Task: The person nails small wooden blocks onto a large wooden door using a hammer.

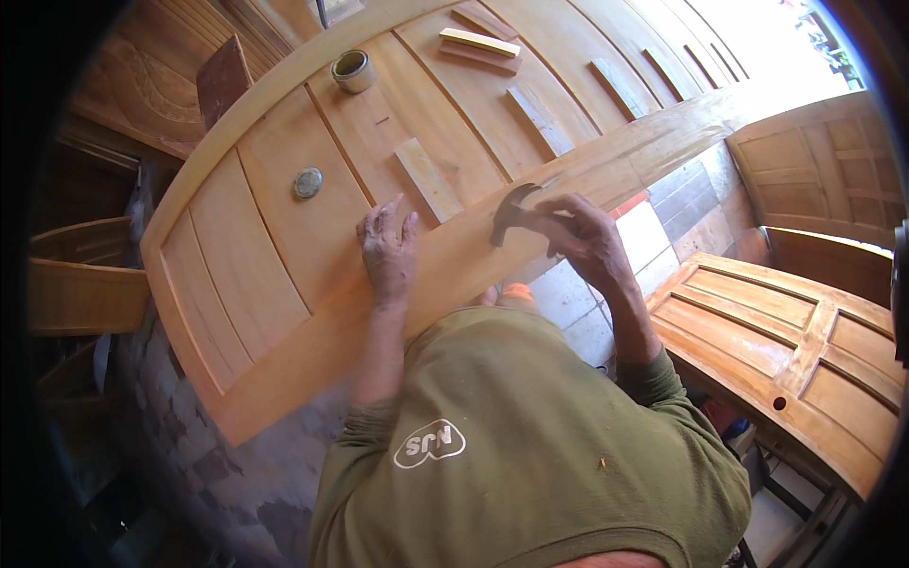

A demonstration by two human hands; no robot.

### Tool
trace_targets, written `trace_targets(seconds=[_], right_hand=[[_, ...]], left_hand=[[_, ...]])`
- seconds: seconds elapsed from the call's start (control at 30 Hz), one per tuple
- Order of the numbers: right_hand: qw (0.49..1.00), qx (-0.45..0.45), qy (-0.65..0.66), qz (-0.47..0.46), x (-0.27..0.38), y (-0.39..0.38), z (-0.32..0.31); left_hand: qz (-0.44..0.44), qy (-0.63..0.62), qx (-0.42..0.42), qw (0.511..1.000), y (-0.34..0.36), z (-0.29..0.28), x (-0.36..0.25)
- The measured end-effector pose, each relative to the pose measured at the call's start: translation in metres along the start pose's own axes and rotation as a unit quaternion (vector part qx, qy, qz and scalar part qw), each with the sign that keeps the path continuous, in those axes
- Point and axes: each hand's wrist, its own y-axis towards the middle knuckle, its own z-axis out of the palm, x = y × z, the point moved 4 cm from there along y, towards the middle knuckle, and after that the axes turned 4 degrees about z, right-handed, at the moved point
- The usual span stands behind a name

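Observation:
A claw hammer with a dark metal head is gripped in my right hand, its head over the near rail of a large light-brown wooden door. Most of the handle is hidden by my fingers. To the left, my left hand is at the inner edge of that rail, fingers apart, with nothing visible in them. Just beyond it, a short flat wooden strip lies across the door's panels. A round metal lid rests on a panel farther left.
An open tin can stands on the door's far left part. Several wood strips lie along its panels, and a pale wood block is near the far side. Another panelled door lies at right. Door panels lean beyond it.

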Motion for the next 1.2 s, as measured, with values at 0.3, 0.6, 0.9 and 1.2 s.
trace_targets(seconds=[0.3, 0.6, 0.9, 1.2], right_hand=[[0.927, -0.345, 0.035, -0.143, -0.007, 0.024, 0.051], [0.912, -0.376, 0.106, -0.127, -0.021, 0.012, 0.05], [0.868, -0.493, 0.024, -0.051, -0.088, -0.126, 0.018], [0.848, -0.452, -0.193, 0.2, -0.272, -0.234, 0.047]], left_hand=[[0.004, -0.101, 0.012, 0.995, -0.004, -0.009, 0.01], [0.15, -0.064, 0.071, 0.984, -0.013, -0.015, 0.005], [0.111, -0.183, 0.103, 0.971, -0.017, -0.014, 0.009], [0.109, -0.162, 0.097, 0.976, -0.014, -0.014, 0.007]])
